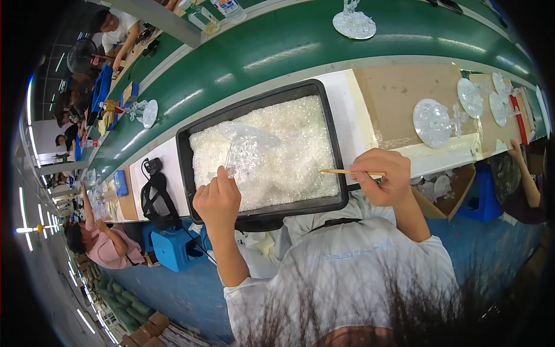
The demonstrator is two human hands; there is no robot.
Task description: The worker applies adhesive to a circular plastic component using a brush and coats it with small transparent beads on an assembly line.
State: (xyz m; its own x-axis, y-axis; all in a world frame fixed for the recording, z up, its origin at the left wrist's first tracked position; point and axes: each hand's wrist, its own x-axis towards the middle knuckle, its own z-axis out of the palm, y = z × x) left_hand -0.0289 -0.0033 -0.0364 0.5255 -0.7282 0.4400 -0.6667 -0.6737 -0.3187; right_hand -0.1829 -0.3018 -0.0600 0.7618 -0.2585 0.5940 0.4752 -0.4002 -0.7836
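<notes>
A black tray (184,151) filled with several small clear crystal-like beads sits in front of me on the workbench. My left hand (217,199) is raised over the tray's near left part and pinches a clear faceted plastic piece (245,151) that stands up over the beads. My right hand (381,176) hovers at the tray's right rim and grips a thin yellowish stick (335,171), whose tip points left over the beads.
A green conveyor belt (289,46) runs behind the tray with a clear ornament (354,23) on it. Round clear plates (431,122) lie on cardboard at right, near another person's arm (529,179). A blue box (176,246) and black strap (155,196) sit left. Other workers sit along the line.
</notes>
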